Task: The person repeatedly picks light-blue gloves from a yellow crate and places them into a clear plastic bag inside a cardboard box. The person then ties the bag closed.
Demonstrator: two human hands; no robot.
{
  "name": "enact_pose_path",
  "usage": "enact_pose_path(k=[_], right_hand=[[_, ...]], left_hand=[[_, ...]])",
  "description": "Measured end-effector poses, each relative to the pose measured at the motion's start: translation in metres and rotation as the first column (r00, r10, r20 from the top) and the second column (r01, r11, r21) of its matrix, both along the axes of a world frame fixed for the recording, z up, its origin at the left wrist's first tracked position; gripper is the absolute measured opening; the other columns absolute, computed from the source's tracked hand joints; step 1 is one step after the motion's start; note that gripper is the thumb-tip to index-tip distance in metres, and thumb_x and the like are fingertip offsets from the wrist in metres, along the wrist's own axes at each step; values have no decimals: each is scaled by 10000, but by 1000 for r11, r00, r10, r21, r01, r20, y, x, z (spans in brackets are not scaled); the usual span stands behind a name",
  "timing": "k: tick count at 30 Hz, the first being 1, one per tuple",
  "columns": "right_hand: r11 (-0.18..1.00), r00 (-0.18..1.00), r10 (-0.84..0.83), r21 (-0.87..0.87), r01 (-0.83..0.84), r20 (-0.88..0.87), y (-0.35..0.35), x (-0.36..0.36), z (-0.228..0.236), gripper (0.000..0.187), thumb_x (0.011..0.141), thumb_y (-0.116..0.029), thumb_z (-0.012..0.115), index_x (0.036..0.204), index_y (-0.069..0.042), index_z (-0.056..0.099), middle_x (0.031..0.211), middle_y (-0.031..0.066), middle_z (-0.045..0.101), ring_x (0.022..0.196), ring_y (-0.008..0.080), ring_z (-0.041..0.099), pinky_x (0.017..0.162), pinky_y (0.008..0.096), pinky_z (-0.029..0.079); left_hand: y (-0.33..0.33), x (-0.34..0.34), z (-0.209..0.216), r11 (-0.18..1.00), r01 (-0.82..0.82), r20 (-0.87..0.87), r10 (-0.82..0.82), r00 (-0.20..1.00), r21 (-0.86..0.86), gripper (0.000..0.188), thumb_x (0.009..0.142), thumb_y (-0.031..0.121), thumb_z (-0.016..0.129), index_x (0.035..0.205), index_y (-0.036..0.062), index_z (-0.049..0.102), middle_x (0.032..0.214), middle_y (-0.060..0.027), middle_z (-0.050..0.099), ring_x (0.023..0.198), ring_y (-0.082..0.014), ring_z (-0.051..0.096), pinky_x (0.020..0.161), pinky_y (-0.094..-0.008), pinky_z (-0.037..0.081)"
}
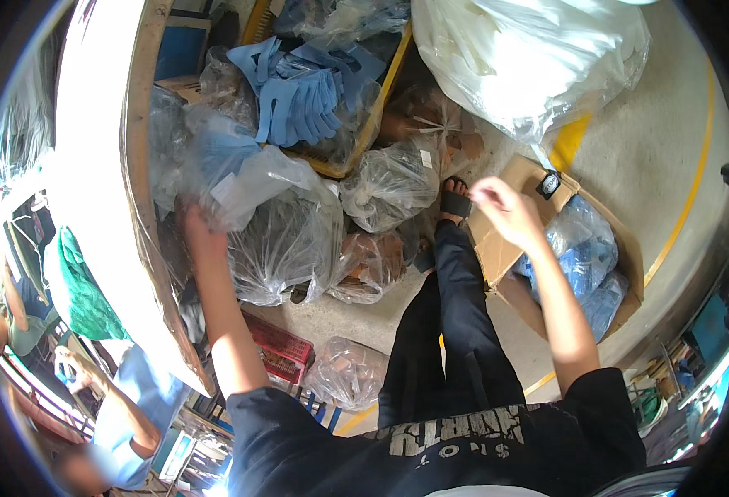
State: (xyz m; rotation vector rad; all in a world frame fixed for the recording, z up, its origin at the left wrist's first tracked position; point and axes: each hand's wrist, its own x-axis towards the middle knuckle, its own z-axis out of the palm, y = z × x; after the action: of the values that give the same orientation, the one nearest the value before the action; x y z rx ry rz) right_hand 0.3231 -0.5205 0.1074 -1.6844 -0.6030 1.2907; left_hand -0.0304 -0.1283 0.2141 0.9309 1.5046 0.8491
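At the left, my left hand [202,224] is closed at the lower edge of a clear plastic bag [256,178] with light blue pieces inside. The bag is blurred and hides most of the fingers. Out to the right, my right hand [501,207] hangs in the air with fingers loosely bent and nothing visible in them. Below it is the raised flap of an open cardboard box [497,248]. Clear bags of blue pieces [580,240] lie inside that box.
A yellow crate [372,124] holds loose blue cut pieces [298,99]. Several filled plastic bags [285,248] crowd the floor beside a red crate [285,348]. A large white bag [530,58] stands far right. A pale board edge [136,166] runs along the left; another person [128,406] is beyond.
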Motion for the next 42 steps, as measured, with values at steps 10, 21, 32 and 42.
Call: enact_pose_path(k=[10, 21, 32, 42], right_hand=[[921, 533, -214, 12, 388, -819, 60, -128, 92, 633, 877, -38, 690, 1462, -41, 448, 1402, 115, 532, 1304, 216, 502, 1076, 400, 441], [712, 672, -697, -348, 610, -250, -222, -16, 161, 489, 756, -25, 593, 1244, -13, 557, 1141, 110, 625, 1034, 260, 629, 916, 396, 534], [473, 412, -880, -384, 793, -234, -236, 12, 180, 445, 817, -81, 580, 1256, -10, 571, 1174, 112, 638, 1078, 261, 644, 1005, 428, 513], [264, 163, -935, -309, 914, -315, -267, 26, 194, 444, 903, -119, 533, 1320, 29, 559, 1323, 155, 615, 1222, 305, 600, 1069, 458, 481]], left_hand=[[-202, 92, 95, 770, 434, 219, -375, 901, -467, 513, 825, 33, 534, 1337, 4, 560, 1004, -65, 671, 888, -149, 656, 786, -321, 552], [-50, 207, -99, 819, 569, -903, -293, 315, -67, 1234, 667, 592, 884, 1590, 135, 204, 1559, -331, 289, 1438, -473, 329, 1139, -538, 361], [48, 127, -171, 784, 618, -789, -417, 452, -60, 1032, 719, 367, 837, 1552, 100, 290, 1509, -272, 414, 1330, -418, 504, 1099, -486, 414], [20, 38, -97, 937, 319, 68, -313, 947, -139, 841, 855, 283, 780, 1528, 38, 340, 1442, -145, 507, 1309, -295, 517, 1097, -417, 425]])
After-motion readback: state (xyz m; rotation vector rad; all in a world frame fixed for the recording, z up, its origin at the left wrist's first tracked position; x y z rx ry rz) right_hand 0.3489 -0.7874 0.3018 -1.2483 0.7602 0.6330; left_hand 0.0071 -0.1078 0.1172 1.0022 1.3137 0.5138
